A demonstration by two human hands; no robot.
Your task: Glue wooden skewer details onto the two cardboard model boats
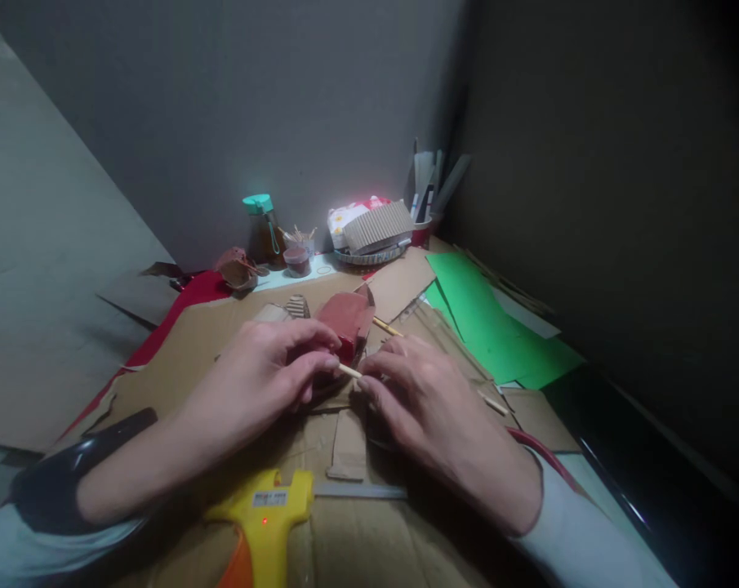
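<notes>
Between my two hands runs a short, thin wooden stick [349, 371]. My left hand [277, 363] pinches its left end between thumb and fingertips. At the other end, my right hand [415, 392] has thumb and fingers closed on the stick. Just beyond my fingers sits a reddish-brown painted block [343, 317], its lower part hidden by my left hand. A longer wooden stick [386, 327] passes behind my right hand. Below the hands lies a small cardboard strip [348, 445]. Nearer me rests a yellow hot glue gun [264, 514] with a red light on and a glue stick [360, 491] behind it.
Cardboard sheets [179, 343] cover the table. Green paper [497, 318] lies at the right. Along the back wall stand a bottle with a teal lid [264, 233], a cup of toothpicks [301, 239], a small lidded tub [296, 262] and a tray with corrugated card [378, 229].
</notes>
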